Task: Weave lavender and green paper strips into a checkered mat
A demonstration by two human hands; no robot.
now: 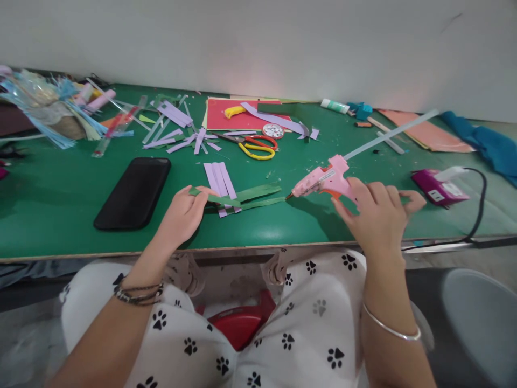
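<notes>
Pinched between the fingers of my left hand [188, 213] is the near end of a green paper strip [262, 203]. That strip runs right, across several purple paper strips [220, 180] laid side by side on the table. Another green strip [258, 192] lies just behind it. My right hand [375, 210] is closed around the handle of a pink glue gun [323, 175], a long clear glue stick [393, 132] jutting from its back. The gun's nozzle is at the right end of the green strip; whether it touches cannot be told.
A black phone [133, 194] lies left of my left hand. Behind the strips are scissors [258, 151], red paper [222, 121] and purple scraps [177, 116]. A purple box with a cord [440, 188] sits at the right. The table [274, 231] ends close before me.
</notes>
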